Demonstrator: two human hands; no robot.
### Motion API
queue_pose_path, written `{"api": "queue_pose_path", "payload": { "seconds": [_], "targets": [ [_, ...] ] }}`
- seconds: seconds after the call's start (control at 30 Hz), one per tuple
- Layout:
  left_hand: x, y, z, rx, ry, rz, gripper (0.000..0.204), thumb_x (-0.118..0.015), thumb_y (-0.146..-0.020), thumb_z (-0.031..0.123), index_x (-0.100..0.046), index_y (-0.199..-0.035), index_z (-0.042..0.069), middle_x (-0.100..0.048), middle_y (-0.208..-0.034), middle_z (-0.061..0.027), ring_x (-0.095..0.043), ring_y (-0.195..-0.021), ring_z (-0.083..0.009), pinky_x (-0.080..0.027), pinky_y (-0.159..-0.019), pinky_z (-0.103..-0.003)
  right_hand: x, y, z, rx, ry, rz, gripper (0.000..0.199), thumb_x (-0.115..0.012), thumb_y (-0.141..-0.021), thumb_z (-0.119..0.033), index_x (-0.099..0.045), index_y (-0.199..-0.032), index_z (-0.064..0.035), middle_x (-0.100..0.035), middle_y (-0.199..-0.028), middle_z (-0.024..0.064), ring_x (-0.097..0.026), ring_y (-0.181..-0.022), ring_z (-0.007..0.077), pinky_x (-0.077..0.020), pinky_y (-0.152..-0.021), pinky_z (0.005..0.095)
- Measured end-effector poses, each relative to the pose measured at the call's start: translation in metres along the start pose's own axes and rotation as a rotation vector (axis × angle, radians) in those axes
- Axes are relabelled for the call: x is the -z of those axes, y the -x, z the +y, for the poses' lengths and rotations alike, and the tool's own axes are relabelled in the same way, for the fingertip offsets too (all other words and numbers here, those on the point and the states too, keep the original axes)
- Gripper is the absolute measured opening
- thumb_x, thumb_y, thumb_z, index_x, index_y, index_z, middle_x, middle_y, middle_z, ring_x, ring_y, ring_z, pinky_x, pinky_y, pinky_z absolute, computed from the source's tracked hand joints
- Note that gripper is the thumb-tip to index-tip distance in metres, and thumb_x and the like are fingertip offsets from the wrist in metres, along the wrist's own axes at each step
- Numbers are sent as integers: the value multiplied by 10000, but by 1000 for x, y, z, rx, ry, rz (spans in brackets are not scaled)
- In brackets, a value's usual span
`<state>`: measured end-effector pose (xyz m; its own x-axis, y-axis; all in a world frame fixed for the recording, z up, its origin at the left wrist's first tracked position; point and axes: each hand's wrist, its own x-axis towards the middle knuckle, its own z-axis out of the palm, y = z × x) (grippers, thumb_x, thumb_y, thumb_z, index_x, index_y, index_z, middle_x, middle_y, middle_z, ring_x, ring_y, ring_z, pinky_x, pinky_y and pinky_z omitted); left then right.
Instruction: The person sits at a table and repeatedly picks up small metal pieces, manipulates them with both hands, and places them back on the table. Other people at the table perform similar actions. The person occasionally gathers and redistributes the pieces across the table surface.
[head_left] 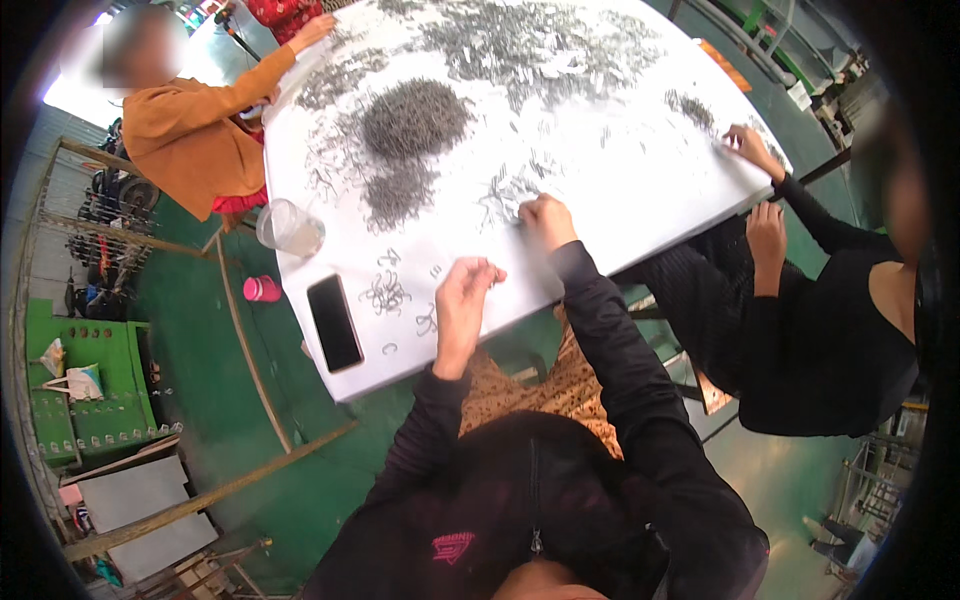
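Observation:
Above the near edge of the white table (560, 262), my left hand (462, 312) is raised with its thumb and fingertips pinched together. Whatever it may hold is too small to make out. Farther forward and to the right, my right hand (549, 222) is closed with fingers bent down at the edge of some scattered small dark strips (508, 188); its fingertips are partly hidden. Left of these strips lies a dense mound of dark curled pieces (415, 118), with a smaller heap (398, 193) in front. Several loose curled pieces (385, 293) lie left of my left hand.
A dark-screened phone (334, 323) and a clear plastic tub (292, 230) stand along the left edge. A pink container (262, 289) is beyond that edge. One person in orange (195, 135) works at left, another in black (820, 330) at right. More dark pieces (540, 50) cover the far side.

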<state>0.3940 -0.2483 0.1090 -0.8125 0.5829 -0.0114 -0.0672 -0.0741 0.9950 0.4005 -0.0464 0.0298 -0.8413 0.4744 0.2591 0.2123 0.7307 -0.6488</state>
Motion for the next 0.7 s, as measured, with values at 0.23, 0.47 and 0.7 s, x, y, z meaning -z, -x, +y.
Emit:
{"api": "queue_pose_path", "payload": {
  "seconds": [0.23, 0.47, 0.7],
  "targets": [
    [3, 10, 1, 35, -61, -13, 105, -569, -949, 106, -574, -974, 4, -661, -884, -62, -613, -847, -112, -462, -803, -247, -23, -20, 2, 21, 248, -102, 126, -587, -712, 48, -646, -823, 52, -623, -909, 235, -620, -872, 383, -516, -779, 425],
    [-7, 6, -3, -39, -180, -102, 128, -590, -925, 85, -597, -975, -33, -677, -865, -81, -652, -837, -133, -487, -762, -254, 49, 33, -43, -294, -687, -78, 140, -607, -801, 4, -610, -931, 56, -667, -789, 141, -683, -686, 201, -544, -627, 282],
    [-32, 7, 7, -119, -323, -271, 101, -595, -908, 81, -611, -935, -15, -689, -846, -62, -640, -842, -129, -487, -783, -268, 94, 86, -73, -303, -893, 63, 179, -632, -820, 42, -632, -999, 43, -663, -819, 53, -636, -750, 91, -523, -686, 231]
  ]
}}
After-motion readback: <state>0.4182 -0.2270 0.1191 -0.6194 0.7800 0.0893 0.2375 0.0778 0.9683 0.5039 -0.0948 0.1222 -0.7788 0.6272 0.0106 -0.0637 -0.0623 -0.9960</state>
